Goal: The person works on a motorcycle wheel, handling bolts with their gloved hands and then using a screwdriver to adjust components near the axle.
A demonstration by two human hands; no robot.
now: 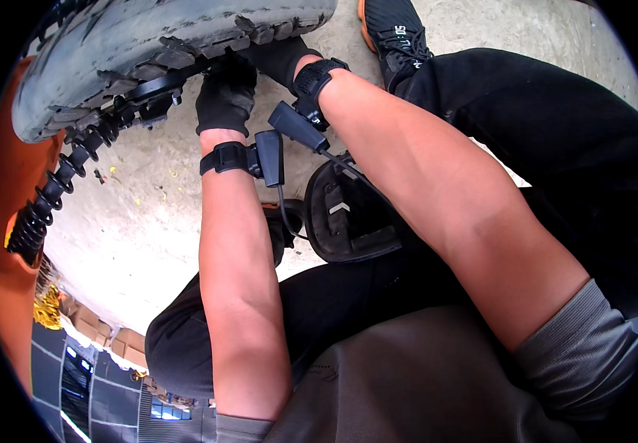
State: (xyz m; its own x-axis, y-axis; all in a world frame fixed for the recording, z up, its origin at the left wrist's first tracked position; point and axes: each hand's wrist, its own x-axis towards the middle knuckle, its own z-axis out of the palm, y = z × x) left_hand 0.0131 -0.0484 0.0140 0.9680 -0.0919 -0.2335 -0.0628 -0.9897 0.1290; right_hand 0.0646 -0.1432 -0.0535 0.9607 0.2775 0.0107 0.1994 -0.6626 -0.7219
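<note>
Two black-gloved hands, the left hand (226, 103) and the right hand (280, 60), meet close together at the near edge of the worn grey tyre (149, 63), far left; their fingers are hidden, so I cannot tell spread or hold; a black coil spring (58, 182) slants to their left

The pale concrete floor (127, 244) bears a black, orange-soled shoe (402, 44) and tiny yellow scraps (113, 170).

White lettering (399, 32) on black shoe (393, 40)
</note>
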